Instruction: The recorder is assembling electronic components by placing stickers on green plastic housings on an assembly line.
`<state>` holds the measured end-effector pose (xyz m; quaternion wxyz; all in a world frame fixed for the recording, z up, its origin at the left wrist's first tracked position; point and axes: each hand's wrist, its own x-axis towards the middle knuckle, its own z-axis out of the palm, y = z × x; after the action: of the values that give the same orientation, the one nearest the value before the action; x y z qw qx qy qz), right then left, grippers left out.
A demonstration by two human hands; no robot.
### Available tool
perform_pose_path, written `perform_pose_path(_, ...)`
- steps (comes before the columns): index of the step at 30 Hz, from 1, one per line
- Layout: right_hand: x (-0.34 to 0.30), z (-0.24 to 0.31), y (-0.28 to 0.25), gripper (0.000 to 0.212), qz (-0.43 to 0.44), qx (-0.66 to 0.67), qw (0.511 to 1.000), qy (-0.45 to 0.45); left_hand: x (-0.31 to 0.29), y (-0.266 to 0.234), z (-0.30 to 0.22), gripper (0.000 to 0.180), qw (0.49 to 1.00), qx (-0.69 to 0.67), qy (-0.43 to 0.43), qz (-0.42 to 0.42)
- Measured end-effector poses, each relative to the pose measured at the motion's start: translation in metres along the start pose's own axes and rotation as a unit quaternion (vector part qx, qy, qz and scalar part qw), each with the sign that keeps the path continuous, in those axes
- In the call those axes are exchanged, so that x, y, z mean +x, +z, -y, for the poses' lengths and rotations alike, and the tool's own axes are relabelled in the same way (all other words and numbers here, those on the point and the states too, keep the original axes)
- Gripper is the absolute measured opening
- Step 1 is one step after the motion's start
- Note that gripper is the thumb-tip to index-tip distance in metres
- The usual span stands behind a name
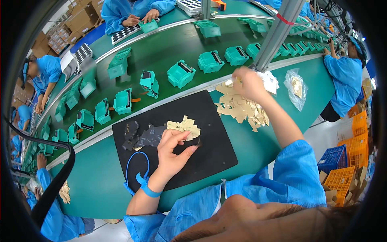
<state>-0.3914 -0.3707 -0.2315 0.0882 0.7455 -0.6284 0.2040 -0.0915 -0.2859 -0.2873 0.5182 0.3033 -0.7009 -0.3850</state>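
Note:
My left hand (171,152) is over the black mat (209,161), its thumb and fingers drawn together in a pinch. A small dark piece shows by the thumb tip, too small to name. Just beyond the fingers lies a small heap of cream-coloured flat pieces (187,126). Thin black pieces (151,136) are spread to the left of it. A blue wrist strap (148,187) with a coiled cord circles my left wrist. My right hand (250,84) is smeared by motion over a larger pile of tan flat pieces (242,107); its fingers cannot be made out.
Beyond the mat, a green conveyor (157,44) carries several teal plastic housings (181,74). A metal post (278,34) rises near my right hand. A clear bag (296,88) of tan pieces lies to the right. Co-workers sit around the line; crates (340,181) stand on the right.

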Motion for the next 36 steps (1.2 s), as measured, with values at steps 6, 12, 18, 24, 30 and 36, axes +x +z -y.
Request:
perform_pose_path(6,0.077,-0.078,0.05,0.025,-0.015,-0.212,0.977,-0.026,0.004,-0.001,-0.004,0.036,0.951,0.253,0.177,-0.011)
perform_pose_path(12,0.065,-0.106,0.053,0.038,-0.128,-0.042,0.991,-0.002,0.003,0.005,0.011,0.036,0.944,0.241,0.223,-0.038)
perform_pose_path(18,-0.007,0.026,-0.019,0.005,0.122,0.584,0.803,0.018,-0.001,-0.001,0.006,0.042,0.928,0.241,0.264,-0.109)
perform_pose_path(24,-0.089,0.095,0.001,0.024,0.374,0.774,0.498,0.115,0.0,-0.001,0.007,0.055,0.923,0.23,0.272,-0.145)
perform_pose_path(30,-0.104,0.079,0.01,0.018,0.374,0.729,0.533,0.212,0.001,0.002,0.007,0.055,0.919,0.234,0.285,-0.139)
perform_pose_path(36,-0.101,0.07,-0.008,0.024,0.273,0.44,0.855,0.014,0.011,0.001,0.004,0.065,0.884,0.33,0.319,-0.088)
